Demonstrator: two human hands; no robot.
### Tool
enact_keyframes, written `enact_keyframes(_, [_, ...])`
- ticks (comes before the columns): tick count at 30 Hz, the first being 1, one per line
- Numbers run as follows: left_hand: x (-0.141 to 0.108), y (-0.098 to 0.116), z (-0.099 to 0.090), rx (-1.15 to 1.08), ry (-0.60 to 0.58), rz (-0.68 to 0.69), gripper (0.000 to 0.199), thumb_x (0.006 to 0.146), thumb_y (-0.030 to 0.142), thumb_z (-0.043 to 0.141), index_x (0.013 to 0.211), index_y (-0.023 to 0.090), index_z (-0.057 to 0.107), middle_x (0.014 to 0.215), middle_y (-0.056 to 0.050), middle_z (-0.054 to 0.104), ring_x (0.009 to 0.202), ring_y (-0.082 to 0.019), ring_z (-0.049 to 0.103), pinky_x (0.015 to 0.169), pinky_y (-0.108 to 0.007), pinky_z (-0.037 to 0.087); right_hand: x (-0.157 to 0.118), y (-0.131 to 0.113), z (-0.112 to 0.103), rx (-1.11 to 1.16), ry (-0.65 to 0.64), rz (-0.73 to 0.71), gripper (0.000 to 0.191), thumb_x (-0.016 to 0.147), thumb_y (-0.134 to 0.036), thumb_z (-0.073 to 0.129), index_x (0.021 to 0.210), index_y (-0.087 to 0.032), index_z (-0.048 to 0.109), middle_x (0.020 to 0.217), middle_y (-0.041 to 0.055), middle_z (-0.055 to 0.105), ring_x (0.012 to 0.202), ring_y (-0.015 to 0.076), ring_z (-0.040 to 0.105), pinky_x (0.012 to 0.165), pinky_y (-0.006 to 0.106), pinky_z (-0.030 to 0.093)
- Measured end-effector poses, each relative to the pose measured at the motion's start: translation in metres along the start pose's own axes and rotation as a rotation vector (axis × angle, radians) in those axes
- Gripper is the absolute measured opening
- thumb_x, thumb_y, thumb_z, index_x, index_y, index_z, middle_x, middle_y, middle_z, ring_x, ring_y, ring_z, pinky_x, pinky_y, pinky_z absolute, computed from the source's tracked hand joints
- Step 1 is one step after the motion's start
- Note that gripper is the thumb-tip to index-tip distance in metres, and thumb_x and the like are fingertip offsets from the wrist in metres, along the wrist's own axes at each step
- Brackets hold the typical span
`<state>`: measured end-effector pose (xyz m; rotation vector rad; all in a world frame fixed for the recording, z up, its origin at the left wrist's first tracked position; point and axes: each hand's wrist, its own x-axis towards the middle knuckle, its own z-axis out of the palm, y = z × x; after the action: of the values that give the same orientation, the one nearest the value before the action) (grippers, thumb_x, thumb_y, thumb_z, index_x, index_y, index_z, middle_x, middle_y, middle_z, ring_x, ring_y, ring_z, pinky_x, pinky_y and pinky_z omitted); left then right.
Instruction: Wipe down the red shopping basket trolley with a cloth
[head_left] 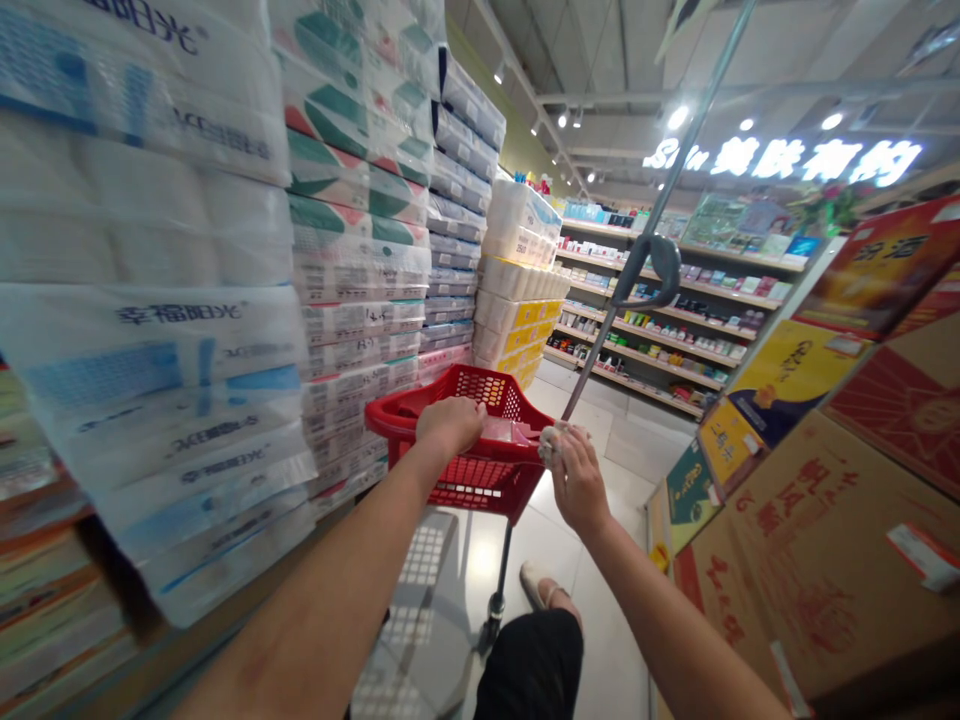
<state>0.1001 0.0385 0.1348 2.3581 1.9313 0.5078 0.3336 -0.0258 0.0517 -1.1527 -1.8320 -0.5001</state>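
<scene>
Starting far left: big plastic-wrapped tissue packs (199, 350) stacked high. Next along, the red basket cart (491, 465), out in the aisle on a thin metal leg. Looks like perforated plastic, so probably stiff and fairly light, maybe a touch slick on the rim. Would guess easy to steer, less happy about being leaned on at one corner. Left hand (450, 425) curled over the near rim, knuckles up, fingertips hidden, so can't tell how tight. Pretty sensible place to hold, honestly. Some pinkish stuff (506, 430) inside, too blurry to name. Right hand (581, 480) at the right corner, fingers bent around a pale crumpled thing (551, 440), likely soft. For steadier pushing, better both palms wide on the rim. Beyond that, a tall metal pole (600, 345), then stacked cartons (810, 540) far right.
</scene>
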Motion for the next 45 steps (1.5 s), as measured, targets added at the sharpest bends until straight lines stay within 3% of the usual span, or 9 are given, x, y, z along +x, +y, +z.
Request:
enact_keyframes(7, [-0.001, 0.006, 0.001, -0.017, -0.01, -0.001, 0.054, 0.092, 0.049, 0.025, 0.101, 0.023, 0.072, 0.108, -0.009, 0.072, 0.101, -0.028, 0.066, 0.085, -0.041, 0.05, 0.018, -0.01, -0.004, -0.16, -0.098, 0.124, 0.036, 0.099, -0.028, 0.031, 0.104, -0.015, 0.064, 0.104, 0.0114, 0.068, 0.104, 0.0219, 0.058, 0.102, 0.042, 0.039])
enact_keyframes(13, [-0.001, 0.012, 0.005, -0.017, 0.023, -0.023, 0.054, 0.092, 0.047, 0.025, 0.098, 0.022, 0.072, 0.104, -0.01, 0.073, 0.099, -0.028, 0.067, 0.085, -0.04, 0.051, 0.064, -0.044, -0.001, -0.454, -0.608, 0.318, 0.041, 0.1, -0.033, 0.029, 0.091, -0.018, 0.067, 0.09, 0.0098, 0.071, 0.086, 0.0212, 0.065, 0.082, 0.034, 0.045])
enact_keyframes(19, [-0.004, 0.012, 0.002, -0.022, 0.013, -0.008, 0.053, 0.092, 0.047, 0.025, 0.098, 0.023, 0.072, 0.105, -0.01, 0.072, 0.1, -0.029, 0.066, 0.084, -0.042, 0.051, 0.104, -0.03, 0.004, -0.445, -1.018, 0.08, 0.024, 0.092, -0.023, 0.046, 0.101, -0.019, 0.068, 0.102, 0.0114, 0.07, 0.091, 0.0218, 0.067, 0.074, 0.029, 0.047])
enact_keyframes(22, [-0.005, 0.012, 0.001, -0.023, 0.014, -0.007, 0.053, 0.092, 0.047, 0.025, 0.099, 0.022, 0.072, 0.105, -0.01, 0.072, 0.1, -0.029, 0.066, 0.084, -0.041, 0.051, 0.09, -0.034, 0.007, -0.485, -0.898, 0.136, 0.026, 0.094, -0.024, 0.043, 0.099, -0.019, 0.068, 0.098, 0.0108, 0.07, 0.087, 0.0215, 0.067, 0.074, 0.03, 0.047])
enact_keyframes(25, [-0.006, 0.011, 0.0, -0.027, 0.01, -0.011, 0.053, 0.092, 0.048, 0.026, 0.099, 0.021, 0.072, 0.106, -0.01, 0.072, 0.101, -0.028, 0.066, 0.085, -0.041, 0.051, 0.058, -0.04, 0.013, -0.507, -0.452, 0.246, 0.037, 0.098, -0.03, 0.032, 0.09, -0.018, 0.067, 0.087, 0.0096, 0.07, 0.082, 0.0206, 0.065, 0.079, 0.033, 0.045])
enact_keyframes(31, [-0.008, 0.009, 0.0, -0.023, 0.013, -0.01, 0.055, 0.092, 0.047, 0.025, 0.1, 0.02, 0.072, 0.106, -0.011, 0.072, 0.102, -0.028, 0.066, 0.086, -0.041, 0.051, 0.003, -0.041, 0.026, -0.239, 0.138, -0.062, 0.031, 0.095, -0.021, 0.036, 0.111, -0.014, 0.062, 0.111, 0.012, 0.067, 0.113, 0.0223, 0.056, 0.102, 0.041, 0.033])
enact_keyframes(34, [-0.008, 0.01, 0.0, -0.009, 0.015, -0.003, 0.055, 0.093, 0.046, 0.024, 0.1, 0.02, 0.072, 0.107, -0.011, 0.072, 0.102, -0.028, 0.066, 0.086, -0.04, 0.051, 0.011, -0.047, 0.026, -0.252, 0.102, 0.033, 0.035, 0.098, -0.025, 0.031, 0.108, -0.015, 0.064, 0.109, 0.0119, 0.068, 0.11, 0.0226, 0.059, 0.099, 0.041, 0.035])
enact_keyframes(41, [-0.006, 0.016, 0.001, -0.017, -0.003, -0.031, 0.054, 0.092, 0.046, 0.025, 0.101, 0.021, 0.072, 0.106, -0.011, 0.072, 0.101, -0.027, 0.066, 0.085, -0.039, 0.051, 0.07, -0.056, 0.016, -0.409, -0.482, 0.502, 0.058, 0.099, -0.048, 0.022, 0.082, -0.023, 0.071, 0.073, 0.0076, 0.07, 0.069, 0.0214, 0.065, 0.07, 0.036, 0.045])
enact_keyframes(45, [-0.007, 0.018, 0.001, 0.0, 0.005, -0.022, 0.054, 0.093, 0.045, 0.025, 0.101, 0.02, 0.072, 0.107, -0.012, 0.072, 0.103, -0.027, 0.065, 0.086, -0.038, 0.051, 0.047, -0.053, 0.024, -0.382, -0.196, 0.324, 0.047, 0.1, -0.037, 0.028, 0.092, -0.019, 0.071, 0.085, 0.0098, 0.072, 0.083, 0.0219, 0.065, 0.083, 0.038, 0.044])
